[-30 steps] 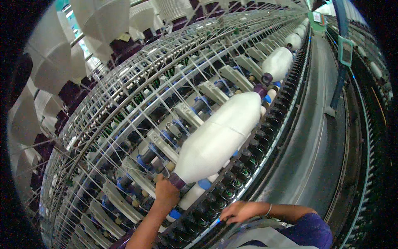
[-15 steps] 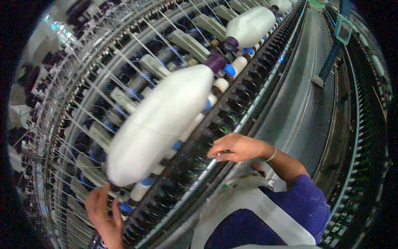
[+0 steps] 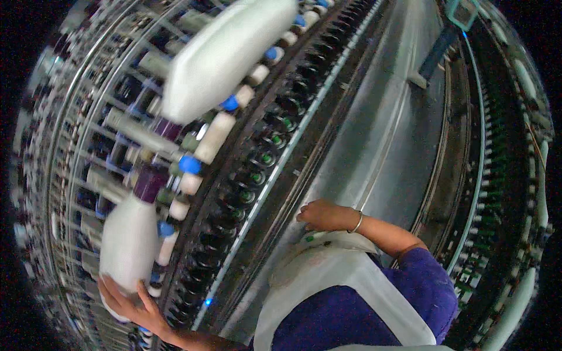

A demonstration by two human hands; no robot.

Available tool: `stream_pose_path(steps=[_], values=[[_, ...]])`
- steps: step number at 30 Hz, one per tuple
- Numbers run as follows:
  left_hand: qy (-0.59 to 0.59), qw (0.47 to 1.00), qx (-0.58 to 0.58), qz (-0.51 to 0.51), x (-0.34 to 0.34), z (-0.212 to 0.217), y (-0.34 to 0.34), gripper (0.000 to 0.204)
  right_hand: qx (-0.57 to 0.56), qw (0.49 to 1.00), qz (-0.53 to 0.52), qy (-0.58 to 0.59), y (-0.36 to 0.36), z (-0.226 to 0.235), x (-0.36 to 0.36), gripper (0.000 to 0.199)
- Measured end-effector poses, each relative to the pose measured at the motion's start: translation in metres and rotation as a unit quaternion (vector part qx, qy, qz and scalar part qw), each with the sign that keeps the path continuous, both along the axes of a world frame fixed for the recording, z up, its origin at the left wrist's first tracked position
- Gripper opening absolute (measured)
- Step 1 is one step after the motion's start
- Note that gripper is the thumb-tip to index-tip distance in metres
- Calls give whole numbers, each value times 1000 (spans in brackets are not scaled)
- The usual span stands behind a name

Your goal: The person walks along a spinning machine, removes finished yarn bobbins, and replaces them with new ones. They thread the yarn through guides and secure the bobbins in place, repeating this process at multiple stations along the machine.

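My left hand (image 3: 132,301) lies on the lower end of a white roving bobbin (image 3: 130,240). Its fingers are spread across the bobbin's surface, the thumb apart on the right side. A purple core end (image 3: 150,182) sticks out of the bobbin's top. Above it, a larger white bobbin (image 3: 225,55) hangs slantwise, also with a purple end (image 3: 168,128). Over the walkway, away from the machine's rail, my right hand (image 3: 328,216) is loosely curled, and nothing shows in it; its fingertips are partly hidden.
Along the machine run white rollers (image 3: 215,137) with blue ends, a row of dark spindles (image 3: 266,158) and a pale rail (image 3: 287,153). A grey walkway (image 3: 374,140) separates it from another machine (image 3: 497,193) on the right. A person's leg (image 3: 439,55) stands farther up the walkway.
The view has shifted, so the large bobbin now sits higher up. My left hand has gone from its lower end to another bobbin. My right hand has left the rail.
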State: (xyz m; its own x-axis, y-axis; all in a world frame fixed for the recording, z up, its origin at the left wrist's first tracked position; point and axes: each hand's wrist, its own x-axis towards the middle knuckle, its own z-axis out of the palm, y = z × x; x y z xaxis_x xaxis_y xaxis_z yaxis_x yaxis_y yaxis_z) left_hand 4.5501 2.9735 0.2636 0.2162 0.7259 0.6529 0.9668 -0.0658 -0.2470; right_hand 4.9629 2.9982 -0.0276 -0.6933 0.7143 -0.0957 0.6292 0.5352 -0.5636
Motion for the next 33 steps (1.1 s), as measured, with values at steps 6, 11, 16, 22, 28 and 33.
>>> stream_pose_path(steps=[6, 11, 16, 22, 28, 33], values=[[-236, 957, 102, -132, 141, -49, 47, 35, 37, 983, -130, 123, -13, -16, 62, 36], [-341, 822, -259, -376, 360, -127, 125, 18, -95, 980, -172, 21, -15, 4, 135, 34], [-255, 777, -264, -511, 473, -110, 219, 25, -69, 972, -212, 70, 8, 24, 204, 35], [8, 926, -173, -334, 589, 31, 418, 28, 31, 976, -166, 139, 105, 14, 278, 38], [60, 967, -234, -78, 644, 58, 622, 20, 56, 985, -140, 81, 200, 48, 377, 39], [161, 955, -246, -45, 623, 9, 709, 34, -12, 973, -205, 109, 236, 61, 472, 34]])
